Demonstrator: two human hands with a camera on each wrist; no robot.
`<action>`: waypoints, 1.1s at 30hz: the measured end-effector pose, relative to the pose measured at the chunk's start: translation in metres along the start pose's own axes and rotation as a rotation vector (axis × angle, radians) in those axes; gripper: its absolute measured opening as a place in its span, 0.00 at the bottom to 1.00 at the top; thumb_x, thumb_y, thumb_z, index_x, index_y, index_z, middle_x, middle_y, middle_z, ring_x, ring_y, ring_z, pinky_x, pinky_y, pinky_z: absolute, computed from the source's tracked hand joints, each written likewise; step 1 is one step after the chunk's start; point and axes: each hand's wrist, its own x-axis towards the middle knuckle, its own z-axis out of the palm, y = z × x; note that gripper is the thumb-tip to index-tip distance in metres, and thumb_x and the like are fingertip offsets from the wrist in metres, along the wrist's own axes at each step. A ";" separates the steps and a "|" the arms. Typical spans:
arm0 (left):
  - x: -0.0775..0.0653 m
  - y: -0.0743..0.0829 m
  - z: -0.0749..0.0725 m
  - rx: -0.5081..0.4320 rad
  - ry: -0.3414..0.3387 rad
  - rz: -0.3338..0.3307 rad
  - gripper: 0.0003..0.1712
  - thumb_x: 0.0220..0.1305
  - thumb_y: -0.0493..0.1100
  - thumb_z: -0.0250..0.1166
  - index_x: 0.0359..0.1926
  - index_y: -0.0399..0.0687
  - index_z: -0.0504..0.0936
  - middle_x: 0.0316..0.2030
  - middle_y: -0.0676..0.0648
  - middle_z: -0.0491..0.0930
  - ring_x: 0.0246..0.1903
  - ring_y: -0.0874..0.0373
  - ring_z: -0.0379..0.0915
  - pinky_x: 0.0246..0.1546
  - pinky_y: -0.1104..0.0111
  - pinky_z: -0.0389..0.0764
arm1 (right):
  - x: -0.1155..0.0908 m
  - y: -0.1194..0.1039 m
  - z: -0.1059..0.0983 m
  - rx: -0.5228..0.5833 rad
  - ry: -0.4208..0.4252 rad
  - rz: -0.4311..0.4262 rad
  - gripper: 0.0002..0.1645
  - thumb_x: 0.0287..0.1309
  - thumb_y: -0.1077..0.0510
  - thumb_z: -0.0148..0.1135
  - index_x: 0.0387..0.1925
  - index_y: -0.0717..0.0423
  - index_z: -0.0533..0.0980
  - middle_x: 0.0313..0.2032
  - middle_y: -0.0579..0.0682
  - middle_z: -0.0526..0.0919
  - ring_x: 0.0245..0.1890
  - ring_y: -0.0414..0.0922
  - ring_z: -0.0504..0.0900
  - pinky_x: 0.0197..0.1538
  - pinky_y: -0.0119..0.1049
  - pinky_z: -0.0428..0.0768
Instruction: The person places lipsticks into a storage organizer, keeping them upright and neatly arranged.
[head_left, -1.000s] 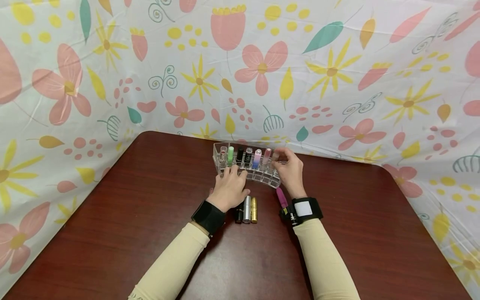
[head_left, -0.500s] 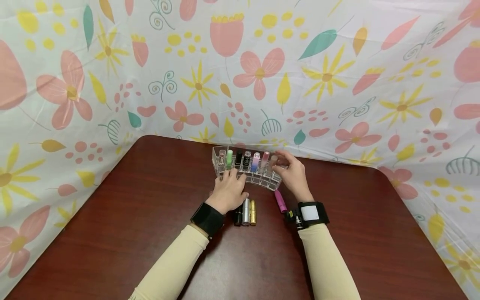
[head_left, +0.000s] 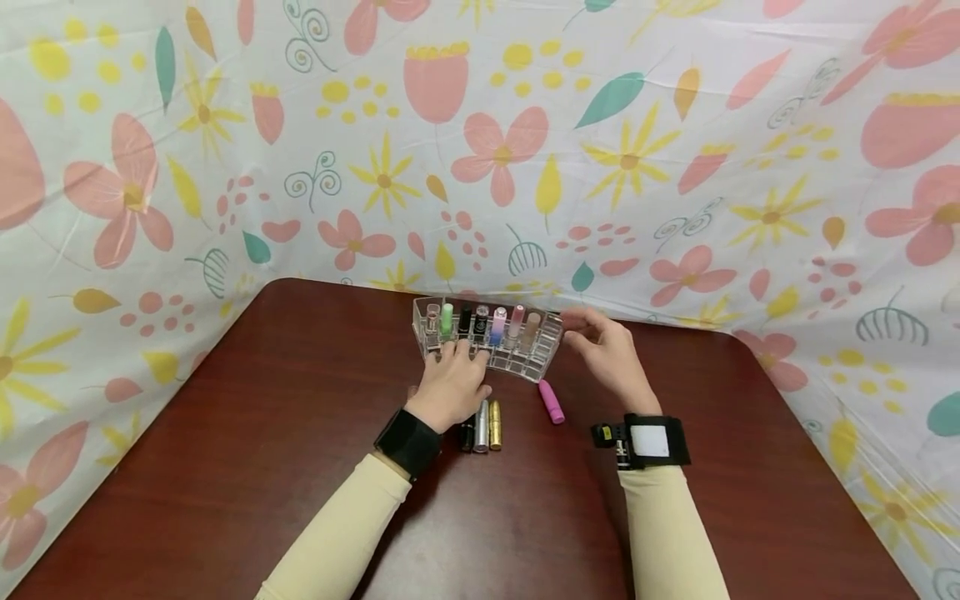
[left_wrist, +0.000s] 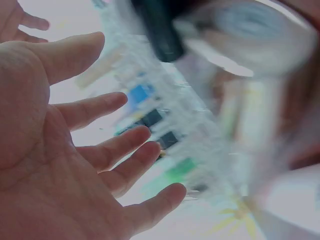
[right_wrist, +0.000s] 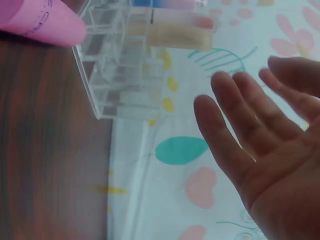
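Observation:
A clear stepped lipstick organizer (head_left: 517, 364) stands at the table's back, several lipsticks upright in its back row. Among them are a green one (head_left: 447, 319), a pink-and-blue one (head_left: 498, 325) and, furthest right, a beige-brown one (head_left: 531, 329). My left hand (head_left: 447, 383) reaches over the organizer's front with fingers spread; whether it touches, I cannot tell. In the left wrist view, that palm (left_wrist: 55, 150) holds nothing. Just right of the organizer is my right hand (head_left: 611, 354), its fingers relaxed and apart from the lipsticks, as the right wrist view confirms.
A magenta tube (head_left: 551, 402) lies on the table before the organizer's right end. Gold (head_left: 495, 425), silver (head_left: 482, 427) and black (head_left: 467, 435) lipsticks lie side by side near my left wrist, partly hidden. A flowered cloth (head_left: 502, 158) hangs behind the table.
My right hand has let go of the beige-brown lipstick, which stands in the organizer's right end, and has drawn back to the right. My left hand stays at the organizer's front.

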 end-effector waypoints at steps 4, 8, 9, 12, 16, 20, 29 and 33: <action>-0.003 0.009 -0.007 0.046 0.079 0.049 0.30 0.71 0.56 0.64 0.68 0.51 0.72 0.67 0.38 0.69 0.68 0.40 0.66 0.62 0.41 0.71 | -0.003 -0.004 -0.001 -0.053 -0.051 -0.109 0.17 0.64 0.66 0.65 0.53 0.52 0.83 0.45 0.54 0.89 0.42 0.47 0.86 0.42 0.34 0.80; -0.010 0.029 -0.017 0.125 0.165 0.078 0.30 0.68 0.59 0.66 0.65 0.52 0.74 0.61 0.41 0.76 0.60 0.44 0.74 0.58 0.46 0.76 | -0.004 -0.007 0.000 -0.074 -0.094 -0.224 0.18 0.60 0.72 0.64 0.47 0.53 0.86 0.43 0.51 0.89 0.42 0.47 0.88 0.44 0.36 0.84; -0.013 0.036 -0.019 0.150 0.187 0.076 0.30 0.68 0.60 0.66 0.64 0.52 0.75 0.58 0.42 0.78 0.57 0.45 0.77 0.54 0.48 0.78 | -0.004 -0.008 0.001 -0.082 -0.110 -0.250 0.19 0.60 0.74 0.63 0.46 0.53 0.86 0.43 0.50 0.89 0.42 0.47 0.87 0.43 0.36 0.84; -0.023 0.060 -0.019 0.204 0.248 0.061 0.28 0.65 0.63 0.66 0.58 0.53 0.78 0.49 0.46 0.82 0.46 0.50 0.81 0.42 0.55 0.81 | -0.006 -0.006 0.005 -0.109 -0.185 -0.317 0.26 0.57 0.79 0.55 0.45 0.53 0.87 0.44 0.50 0.88 0.45 0.47 0.86 0.44 0.39 0.83; -0.037 0.095 -0.004 0.267 0.308 0.073 0.26 0.64 0.65 0.66 0.53 0.53 0.81 0.43 0.48 0.83 0.38 0.53 0.80 0.33 0.59 0.77 | -0.010 0.005 0.012 -0.163 -0.326 -0.369 0.33 0.51 0.81 0.47 0.45 0.53 0.88 0.49 0.52 0.86 0.53 0.50 0.83 0.51 0.47 0.81; -0.044 0.121 0.018 0.329 0.299 0.095 0.26 0.60 0.65 0.68 0.52 0.58 0.82 0.47 0.49 0.82 0.38 0.54 0.77 0.33 0.60 0.76 | -0.014 0.019 0.016 -0.214 -0.447 -0.364 0.39 0.45 0.82 0.42 0.44 0.50 0.88 0.54 0.55 0.85 0.57 0.55 0.80 0.55 0.53 0.79; -0.019 0.151 0.040 0.442 0.254 -0.080 0.12 0.72 0.55 0.59 0.53 0.67 0.81 0.52 0.48 0.79 0.37 0.53 0.75 0.36 0.59 0.76 | 0.001 0.023 0.013 -0.187 -0.511 -0.411 0.40 0.45 0.82 0.42 0.42 0.48 0.89 0.56 0.56 0.84 0.58 0.56 0.79 0.54 0.52 0.77; -0.006 0.163 0.043 0.446 0.182 -0.147 0.16 0.76 0.54 0.54 0.58 0.68 0.82 0.56 0.46 0.77 0.41 0.50 0.78 0.40 0.58 0.78 | 0.005 0.026 0.014 -0.164 -0.561 -0.445 0.27 0.55 0.78 0.56 0.41 0.47 0.89 0.55 0.56 0.85 0.58 0.55 0.80 0.54 0.51 0.78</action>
